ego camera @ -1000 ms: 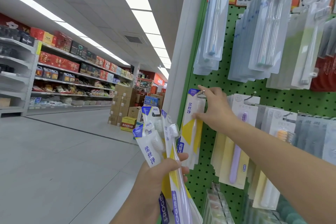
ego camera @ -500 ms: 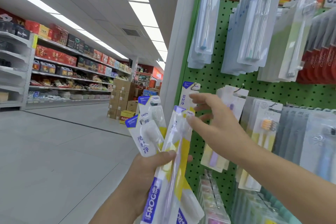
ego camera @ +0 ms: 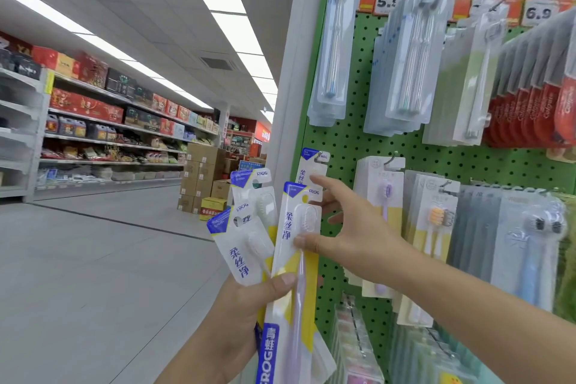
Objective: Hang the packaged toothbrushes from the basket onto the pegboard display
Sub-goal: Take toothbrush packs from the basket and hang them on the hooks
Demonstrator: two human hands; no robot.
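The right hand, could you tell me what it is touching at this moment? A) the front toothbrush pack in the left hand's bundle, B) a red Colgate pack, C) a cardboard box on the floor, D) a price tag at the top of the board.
A: the right hand has its thumb on the front toothbrush pack of the bundle that the left hand grips.

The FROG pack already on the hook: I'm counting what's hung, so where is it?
In the head view, the hung FROG pack hangs at the green pegboard's left edge, just above the right hand, left of the purple-brush packs.
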